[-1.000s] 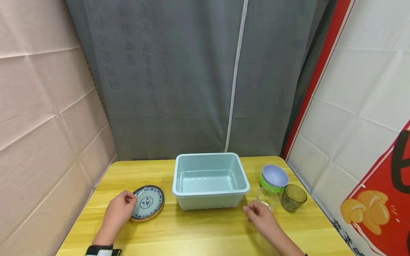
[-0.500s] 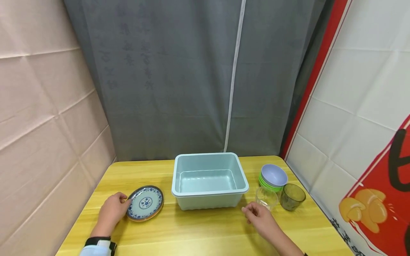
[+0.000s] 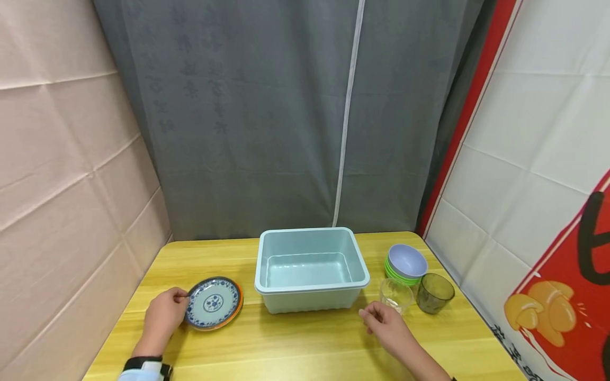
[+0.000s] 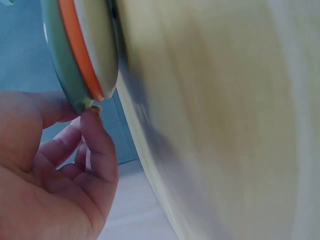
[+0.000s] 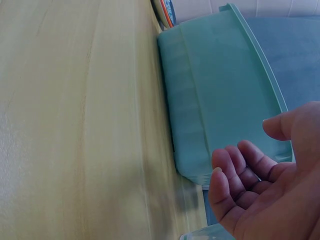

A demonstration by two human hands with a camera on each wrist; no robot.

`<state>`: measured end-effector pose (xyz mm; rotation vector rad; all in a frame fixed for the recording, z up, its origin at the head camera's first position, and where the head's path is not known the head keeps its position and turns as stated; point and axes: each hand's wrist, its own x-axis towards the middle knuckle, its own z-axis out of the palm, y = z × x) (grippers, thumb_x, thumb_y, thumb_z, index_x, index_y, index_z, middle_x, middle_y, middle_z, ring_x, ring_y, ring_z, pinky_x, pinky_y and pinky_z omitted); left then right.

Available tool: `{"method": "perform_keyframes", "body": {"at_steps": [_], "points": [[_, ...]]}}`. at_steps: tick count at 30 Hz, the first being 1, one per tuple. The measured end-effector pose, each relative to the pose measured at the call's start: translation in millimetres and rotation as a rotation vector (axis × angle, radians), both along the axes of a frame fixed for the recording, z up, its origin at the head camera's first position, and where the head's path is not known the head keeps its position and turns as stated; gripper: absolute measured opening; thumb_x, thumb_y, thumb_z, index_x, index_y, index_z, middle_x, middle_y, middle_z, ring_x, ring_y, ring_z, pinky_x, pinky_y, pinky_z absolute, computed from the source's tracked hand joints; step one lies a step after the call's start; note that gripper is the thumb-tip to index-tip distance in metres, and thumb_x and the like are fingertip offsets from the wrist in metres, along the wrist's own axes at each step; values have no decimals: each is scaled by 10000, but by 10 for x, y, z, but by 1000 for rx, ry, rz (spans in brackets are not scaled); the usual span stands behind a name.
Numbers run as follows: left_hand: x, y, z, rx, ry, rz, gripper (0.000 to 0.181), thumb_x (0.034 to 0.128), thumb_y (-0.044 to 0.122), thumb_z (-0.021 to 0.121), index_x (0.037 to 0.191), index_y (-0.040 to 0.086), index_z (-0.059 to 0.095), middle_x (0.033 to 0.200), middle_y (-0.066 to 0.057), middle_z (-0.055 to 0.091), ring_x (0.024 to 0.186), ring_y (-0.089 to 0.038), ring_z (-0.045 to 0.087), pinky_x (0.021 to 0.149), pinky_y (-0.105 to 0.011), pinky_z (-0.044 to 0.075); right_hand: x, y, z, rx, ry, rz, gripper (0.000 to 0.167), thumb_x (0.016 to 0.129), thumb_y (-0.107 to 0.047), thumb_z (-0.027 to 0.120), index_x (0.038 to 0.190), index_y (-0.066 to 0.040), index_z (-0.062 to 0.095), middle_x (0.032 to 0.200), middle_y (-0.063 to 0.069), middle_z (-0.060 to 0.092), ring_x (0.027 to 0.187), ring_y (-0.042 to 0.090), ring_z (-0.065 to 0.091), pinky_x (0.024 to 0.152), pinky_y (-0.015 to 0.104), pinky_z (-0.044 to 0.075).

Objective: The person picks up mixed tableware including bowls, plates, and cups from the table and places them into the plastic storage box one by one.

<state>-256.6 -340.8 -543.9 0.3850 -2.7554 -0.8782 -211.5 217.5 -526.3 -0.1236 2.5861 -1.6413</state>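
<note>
My left hand (image 3: 164, 315) pinches the left rim of a blue-and-white patterned plate (image 3: 213, 303) between thumb and index finger. This plate tops a small stack; in the left wrist view an orange plate (image 4: 80, 50) and a cream plate (image 4: 100, 45) lie under it. The orange edge peeks out on the right in the head view. My right hand (image 3: 388, 324) hovers over the table, fingers loosely curled with nothing in them. Nearest to it are a clear glass (image 3: 396, 296), partly behind the hand, and the light-blue plastic basin (image 3: 312, 301).
Behind the clear glass stands a stack of bowls, a purple bowl (image 3: 407, 260) on top of green bowls (image 3: 394, 274). A dark olive glass (image 3: 434, 294) is to their right. The yellow wooden table (image 3: 286, 349) is bounded by a grey curtain (image 3: 257, 132) and side cloths.
My left hand has moved left and down to the plate's left rim and pinches it. The top plate has slid slightly left, exposing more orange beneath. My right hand stays nearly still.
</note>
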Motion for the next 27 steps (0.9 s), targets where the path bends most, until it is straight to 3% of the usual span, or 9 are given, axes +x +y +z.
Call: {"method": "perform_keyframes", "body": {"at_steps": [4, 9, 13, 17, 23, 27], "points": [[37, -43, 28, 33, 11, -8, 234, 1007, 124, 700, 1106, -87, 722, 935, -166, 725, 820, -290, 655, 669, -369, 501, 1, 5, -2, 3, -4, 7, 252, 1116, -228, 682, 975, -22, 650, 824, 73, 629, 770, 247, 637, 662, 298, 508], [56, -89, 83, 157, -31, -41, 306, 1030, 136, 684, 1177, -133, 682, 972, -216, 742, 726, -227, 682, 621, -360, 571, 3, 18, 14, 1, -12, 25, 254, 1126, -226, 665, 985, -16, 648, 834, 81, 633, 778, 239, 636, 667, 303, 514], [55, -112, 105, 266, -83, -29, 342, 1051, 136, 667, 1245, -146, 660, 1037, -261, 733, 696, -207, 691, 608, -359, 606, 1, 23, 12, -7, -13, 31, 258, 1126, -231, 665, 986, -14, 648, 833, 79, 633, 770, 235, 634, 662, 305, 510], [56, -135, 120, 334, -90, -11, 353, 1054, 148, 649, 1267, -132, 666, 1054, -242, 738, 711, -208, 693, 629, -359, 619, 3, 23, 12, -15, -8, 32, 276, 1115, -248, 684, 984, -8, 650, 839, 83, 633, 765, 226, 633, 664, 304, 511], [97, -154, 153, 362, -56, -19, 343, 1042, 156, 661, 1231, -131, 677, 990, -180, 760, 724, -211, 686, 619, -355, 612, -4, 18, 5, -20, -3, 42, 288, 1118, -264, 680, 990, -8, 647, 853, 85, 631, 773, 231, 642, 676, 311, 532], [124, -182, 178, 390, -64, -42, 356, 1064, 179, 667, 1256, -121, 677, 1035, -168, 762, 802, -206, 690, 647, -347, 620, 7, 9, 38, -23, -10, 42, 288, 1117, -258, 679, 994, 1, 649, 864, 102, 636, 779, 226, 647, 693, 324, 553]]}}
